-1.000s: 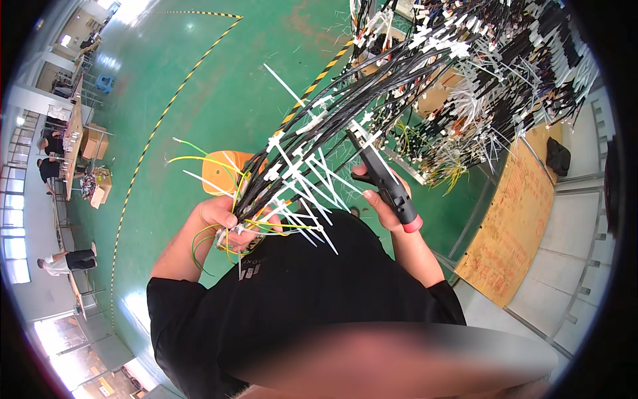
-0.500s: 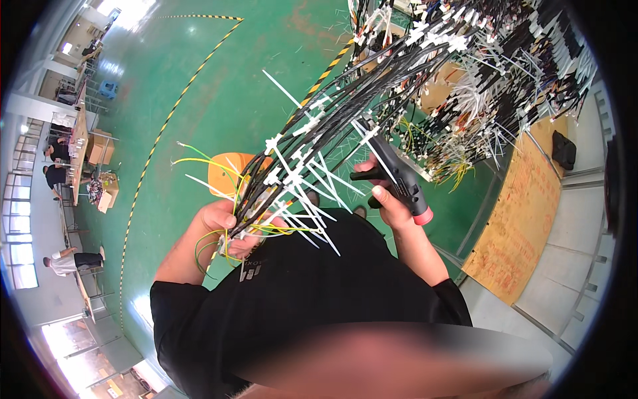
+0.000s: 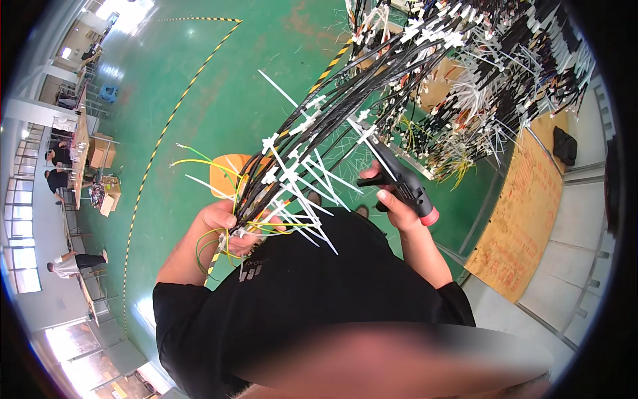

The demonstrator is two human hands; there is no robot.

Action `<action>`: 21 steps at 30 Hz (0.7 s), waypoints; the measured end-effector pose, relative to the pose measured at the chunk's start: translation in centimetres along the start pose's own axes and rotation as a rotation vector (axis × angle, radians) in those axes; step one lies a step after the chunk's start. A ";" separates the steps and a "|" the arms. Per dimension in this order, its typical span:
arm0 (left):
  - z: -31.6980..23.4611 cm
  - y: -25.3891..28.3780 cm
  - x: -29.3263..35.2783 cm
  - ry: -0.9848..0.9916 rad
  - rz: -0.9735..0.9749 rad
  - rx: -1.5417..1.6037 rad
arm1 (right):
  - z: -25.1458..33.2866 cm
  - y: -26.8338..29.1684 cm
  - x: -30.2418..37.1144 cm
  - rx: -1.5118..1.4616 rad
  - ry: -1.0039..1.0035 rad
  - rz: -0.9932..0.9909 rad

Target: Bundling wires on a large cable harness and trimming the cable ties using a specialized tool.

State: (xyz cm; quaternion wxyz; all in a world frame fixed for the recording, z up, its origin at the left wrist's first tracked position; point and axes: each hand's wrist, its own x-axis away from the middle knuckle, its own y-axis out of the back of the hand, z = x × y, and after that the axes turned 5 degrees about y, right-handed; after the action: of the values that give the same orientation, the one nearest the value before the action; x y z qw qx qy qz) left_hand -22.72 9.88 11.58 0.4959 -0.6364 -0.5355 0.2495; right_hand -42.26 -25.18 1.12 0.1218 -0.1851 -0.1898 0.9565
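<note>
- Grips the lower end of the cable bundle (image 3: 337, 106) in the left hand (image 3: 218, 216), with thumb and fingers clamped around it.
- Holds a black tool (image 3: 404, 181) with a red end in the right hand (image 3: 399, 211), with fingers closed about the handle, right of the bundle; cannot tell if touching the bundle at the nose.
- Has white zip ties (image 3: 268, 143) sticking out along the bundle, a heap of cables (image 3: 478, 86) past its upper end and an orange seat (image 3: 221, 179) behind its lower end.
</note>
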 end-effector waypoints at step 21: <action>0.7 1.6 -1.1 -0.010 -0.164 -0.127 | -4.0 -0.8 -0.3 -0.881 -0.107 0.011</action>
State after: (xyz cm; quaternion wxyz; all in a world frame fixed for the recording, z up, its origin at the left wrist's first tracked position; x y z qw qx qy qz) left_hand -22.96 9.16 9.63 0.4705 -0.6192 -0.6033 0.1768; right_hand -40.24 -23.26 -1.85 0.0163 -0.1707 -0.5844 0.7932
